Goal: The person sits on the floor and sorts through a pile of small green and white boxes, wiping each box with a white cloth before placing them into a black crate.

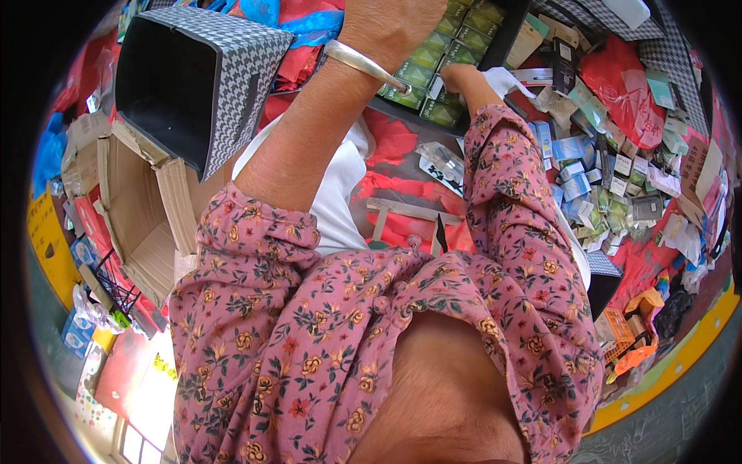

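Note:
Small green boxes (423, 59) stand packed in rows inside a black-lined container (506, 35) at the top of the view. My left hand (393, 29), with a silver bangle above its wrist, reaches over the left part of these boxes. Its fingers are cut off by the upper edge. At the container's near right side, my right hand (461, 80) is low among the boxes, its fingers curled. A small box with a pale edge (437, 87) shows at those fingertips. Part of that grip is hidden.
An empty houndstooth bin (251, 85) lies tipped at the left, above an open cardboard box (147, 205). Many small cartons (610, 174) are heaped at the right, near red plastic (622, 89). An orange basket (617, 334) stands lower right. Red sheeting (390, 143) covers the ground ahead.

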A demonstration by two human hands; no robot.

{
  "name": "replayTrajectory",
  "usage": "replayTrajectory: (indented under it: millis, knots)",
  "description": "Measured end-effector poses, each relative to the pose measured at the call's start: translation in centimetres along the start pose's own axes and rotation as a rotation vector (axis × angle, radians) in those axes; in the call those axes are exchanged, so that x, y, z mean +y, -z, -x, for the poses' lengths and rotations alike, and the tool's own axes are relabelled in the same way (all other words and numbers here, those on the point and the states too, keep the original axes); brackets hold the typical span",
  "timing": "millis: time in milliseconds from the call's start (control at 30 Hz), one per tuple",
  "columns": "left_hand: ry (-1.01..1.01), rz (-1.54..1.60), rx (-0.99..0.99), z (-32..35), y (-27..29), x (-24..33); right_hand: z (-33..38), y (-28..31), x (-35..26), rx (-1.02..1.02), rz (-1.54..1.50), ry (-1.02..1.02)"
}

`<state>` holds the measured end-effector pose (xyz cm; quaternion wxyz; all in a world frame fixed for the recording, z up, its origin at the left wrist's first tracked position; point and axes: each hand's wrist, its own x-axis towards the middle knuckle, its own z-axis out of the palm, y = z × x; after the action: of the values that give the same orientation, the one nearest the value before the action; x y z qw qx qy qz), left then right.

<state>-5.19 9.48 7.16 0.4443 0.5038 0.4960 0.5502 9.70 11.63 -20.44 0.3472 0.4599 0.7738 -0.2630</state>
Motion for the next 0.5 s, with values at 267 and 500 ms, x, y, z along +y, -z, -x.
replayTrajectory:
  millis: [267, 500]
  knots:
    - [0.055, -0.003, -0.03, -0.1, -1.1, -0.8, 1.6, -1.8, 0.3, 0.155, -0.126, -0.064]
    - [0.064, 0.009, -0.142, -0.1, -2.9, -2.2, 4.4, 2.5, 3.0, 0.357, -0.368, 0.078]
